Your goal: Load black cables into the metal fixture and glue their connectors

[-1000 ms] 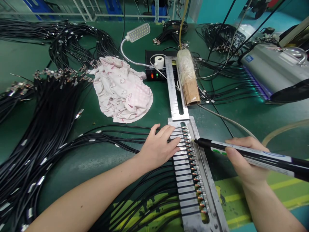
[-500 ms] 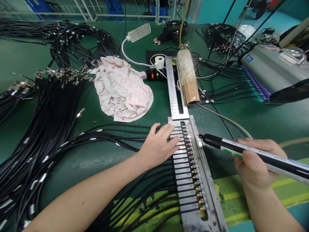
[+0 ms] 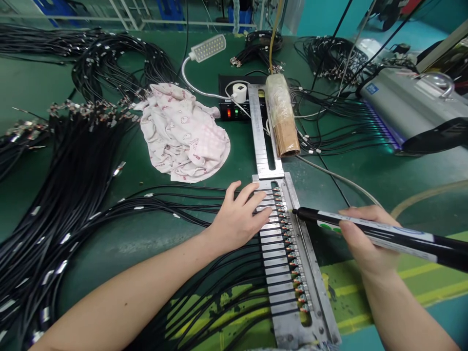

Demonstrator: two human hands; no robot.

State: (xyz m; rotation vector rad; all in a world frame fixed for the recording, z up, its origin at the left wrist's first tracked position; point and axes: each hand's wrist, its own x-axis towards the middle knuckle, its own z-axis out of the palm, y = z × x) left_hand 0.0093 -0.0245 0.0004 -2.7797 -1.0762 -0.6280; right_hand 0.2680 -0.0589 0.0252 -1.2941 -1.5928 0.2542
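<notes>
Left hand (image 3: 234, 224) lies palm down, fingers spread, on black cables (image 3: 168, 205) along slotted metal rack (image 3: 285, 334); right hand (image 3: 370, 251) pinches pen (image 3: 413, 239), tip near small connectors (image 3: 300, 288). Cables look light, bendy: best held by jackets. Connectors probably fragile. Pen seems stiff, light; grip mid-barrel.

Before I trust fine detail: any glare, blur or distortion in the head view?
Head view: pale glare on the slotted silver metal fixture and glossy green tabletop; violet-cyan glow beside the grey metal machine; wide-angle stretching towards the edges; the small metal connectors look slightly soft.
</notes>
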